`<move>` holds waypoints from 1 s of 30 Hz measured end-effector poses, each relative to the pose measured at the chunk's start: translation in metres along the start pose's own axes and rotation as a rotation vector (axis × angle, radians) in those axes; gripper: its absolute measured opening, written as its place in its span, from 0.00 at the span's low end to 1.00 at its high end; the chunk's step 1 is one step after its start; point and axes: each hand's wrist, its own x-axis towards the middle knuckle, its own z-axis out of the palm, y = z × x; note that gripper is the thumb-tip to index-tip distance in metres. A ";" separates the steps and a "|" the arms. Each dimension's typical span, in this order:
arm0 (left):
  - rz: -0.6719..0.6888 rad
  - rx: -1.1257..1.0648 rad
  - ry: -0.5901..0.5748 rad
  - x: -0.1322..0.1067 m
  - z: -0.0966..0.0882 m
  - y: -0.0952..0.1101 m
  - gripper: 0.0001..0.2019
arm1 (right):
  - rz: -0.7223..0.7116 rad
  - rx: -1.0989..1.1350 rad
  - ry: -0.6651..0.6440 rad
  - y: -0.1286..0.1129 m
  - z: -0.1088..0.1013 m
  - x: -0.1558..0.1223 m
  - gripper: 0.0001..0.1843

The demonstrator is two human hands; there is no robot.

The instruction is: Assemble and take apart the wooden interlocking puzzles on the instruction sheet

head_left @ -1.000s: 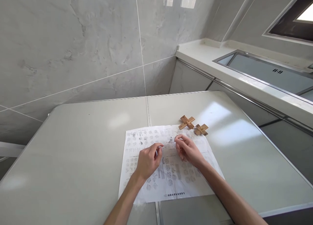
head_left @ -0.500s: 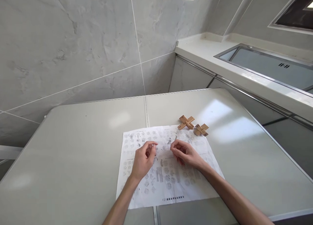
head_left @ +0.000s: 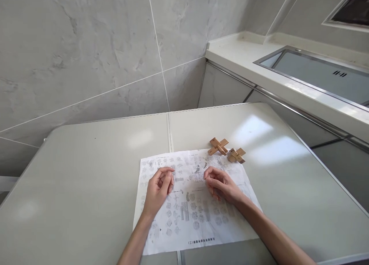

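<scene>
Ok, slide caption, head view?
Left hand and right hand above white printed paper; two brown wooden cross-shaped pieces by its far corner.

left hand (head_left: 157, 190), one: half-curled, loose; its fingers (head_left: 165, 171) bent toward the right hand (head_left: 223, 185), thumb (head_left: 166, 183) lying close by them. left forearm (head_left: 137, 234): bare, slanting back below the fingers. right hand, one: likewise half-curled, well apart from the left fingers. right forearm (head_left: 266, 230): bare, running diagonally back, rightward of its fingers.
</scene>
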 end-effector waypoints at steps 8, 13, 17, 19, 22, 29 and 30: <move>0.002 0.009 0.005 -0.001 0.002 0.003 0.12 | 0.005 0.028 0.001 -0.005 0.000 0.003 0.16; -0.003 0.017 0.009 0.000 0.004 0.004 0.13 | 0.005 0.038 -0.002 -0.006 0.000 0.003 0.16; -0.006 0.016 0.015 0.001 0.004 0.004 0.13 | 0.006 0.046 -0.007 -0.005 -0.001 0.003 0.16; -0.008 0.016 0.021 0.001 0.004 0.003 0.13 | 0.006 0.050 -0.009 -0.005 -0.001 0.003 0.15; -0.010 0.017 0.027 0.001 0.004 0.004 0.13 | 0.005 0.058 -0.008 -0.004 -0.001 0.003 0.15; -0.036 0.020 0.017 0.003 0.006 0.004 0.11 | 0.005 0.109 -0.012 -0.002 -0.003 0.002 0.13; -0.040 0.022 0.017 0.003 0.007 0.004 0.11 | 0.007 0.117 -0.009 -0.002 -0.003 0.003 0.12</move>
